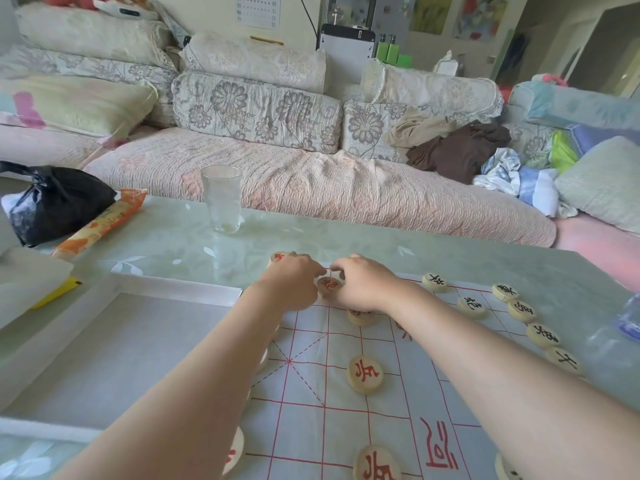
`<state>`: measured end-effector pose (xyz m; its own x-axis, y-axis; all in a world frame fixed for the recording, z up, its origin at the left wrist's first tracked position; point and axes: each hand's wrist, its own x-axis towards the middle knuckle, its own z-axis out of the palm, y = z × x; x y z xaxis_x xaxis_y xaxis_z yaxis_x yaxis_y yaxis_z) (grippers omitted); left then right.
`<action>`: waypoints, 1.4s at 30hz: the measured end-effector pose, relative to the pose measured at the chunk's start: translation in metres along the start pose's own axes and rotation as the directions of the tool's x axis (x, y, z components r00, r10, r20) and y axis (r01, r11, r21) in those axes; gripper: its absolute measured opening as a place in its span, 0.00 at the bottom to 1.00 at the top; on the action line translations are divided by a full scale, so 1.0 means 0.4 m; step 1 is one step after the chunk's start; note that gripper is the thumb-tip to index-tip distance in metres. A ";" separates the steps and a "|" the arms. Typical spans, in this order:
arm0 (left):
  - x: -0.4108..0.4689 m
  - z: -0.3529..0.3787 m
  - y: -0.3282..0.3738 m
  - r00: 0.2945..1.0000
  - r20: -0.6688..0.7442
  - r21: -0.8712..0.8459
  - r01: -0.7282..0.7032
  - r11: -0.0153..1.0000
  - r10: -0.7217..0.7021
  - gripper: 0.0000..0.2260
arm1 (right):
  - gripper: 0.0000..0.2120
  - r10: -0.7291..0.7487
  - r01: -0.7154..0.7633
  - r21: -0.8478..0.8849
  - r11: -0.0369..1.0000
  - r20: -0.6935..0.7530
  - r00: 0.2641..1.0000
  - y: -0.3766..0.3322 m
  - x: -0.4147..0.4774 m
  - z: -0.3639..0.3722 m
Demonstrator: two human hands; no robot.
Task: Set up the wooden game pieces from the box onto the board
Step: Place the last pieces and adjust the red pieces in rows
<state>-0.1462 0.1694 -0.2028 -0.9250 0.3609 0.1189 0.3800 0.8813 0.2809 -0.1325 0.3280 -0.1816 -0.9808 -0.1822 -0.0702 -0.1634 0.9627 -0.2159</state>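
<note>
Head view; contents listed by place relative to the board.

1. pale grey game board (311, 420) with a red grid, flat on the green-tinted glass table (398, 247).
2. round wooden disc with a red character (328, 285), at the board's far edge, between the two hands.
3. left hand (294, 282), back upward, fingers curled down with the tips at the disc's far-left rim. Whether they grip or only touch it cannot be told.
4. right hand (363, 285), fingers and thumb curled over the disc's far-right rim, pinching it.
5. red-marked wooden discs: one flat near the board's middle (365, 374), one at its near edge (375, 464), one partly hidden under the right wrist (360, 317), and one just past the board's far-left corner (278, 256).
6. black-marked wooden discs, six in a loose line down the board's right side, from the far one (434, 281) to the near one (562, 360).
7. white shallow open box (173, 286), just beside the board's left edge, with the left forearm crossing its near corner.
8. clear glass tumbler (221, 199), upright, beyond the board's far edge and well apart from it.
9. black plastic bag (55, 202) touching an orange packet (100, 223), both far to the board's left, beyond the box.
10. sofa with floral cushions (311, 188), beyond the table.
</note>
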 end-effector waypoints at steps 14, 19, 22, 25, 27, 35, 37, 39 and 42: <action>0.015 0.025 -0.003 0.999 0.043 0.001 0.021 1.000 -0.021 0.13 | 0.19 -0.037 0.040 0.071 0.997 -0.053 0.998 0.009 -0.009 0.009; 0.021 0.027 -0.003 1.000 0.007 -0.027 0.012 1.000 -0.012 0.17 | 0.23 -0.027 0.032 0.088 0.996 -0.065 0.998 0.008 -0.005 0.013; 0.023 0.030 -0.012 1.000 0.002 -0.043 0.007 0.999 -0.007 0.18 | 0.28 -0.022 0.028 0.097 0.995 -0.062 0.998 0.008 -0.002 0.017; 0.022 0.031 -0.019 1.000 0.001 -0.030 0.013 0.999 -0.013 0.21 | 0.29 -0.026 0.032 0.108 0.994 -0.056 0.998 0.009 -0.004 0.019; 0.015 0.023 -0.014 1.000 -0.007 -0.024 0.027 0.999 -0.027 0.25 | 0.31 -0.023 0.030 0.138 0.990 -0.051 0.998 0.008 -0.013 0.013; -0.068 -0.051 0.013 0.998 -0.051 -0.089 0.030 0.996 -0.035 0.22 | 0.20 -0.092 0.109 0.187 0.976 -0.098 0.991 -0.025 -0.156 -0.054; -0.113 -0.070 0.025 0.999 -0.051 -0.091 0.013 0.996 -0.018 0.19 | 0.19 -0.116 0.126 0.168 0.978 -0.067 0.991 -0.041 -0.208 -0.058; -0.168 -0.093 0.045 0.999 -0.039 -0.105 -0.007 0.994 0.003 0.17 | 0.19 -0.142 0.147 0.147 0.978 -0.042 0.989 -0.059 -0.265 -0.063; -0.262 -0.127 0.080 1.000 -0.005 -0.152 -0.012 0.988 0.011 0.12 | 0.17 -0.200 0.196 0.147 0.970 0.017 0.980 -0.087 -0.354 -0.068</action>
<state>-0.0369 0.1443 -0.1578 -0.9206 0.3693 0.1268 0.3870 0.8202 0.4213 0.0094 0.3256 -0.1377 -0.9262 -0.3747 -0.0421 -0.3345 0.8681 -0.3667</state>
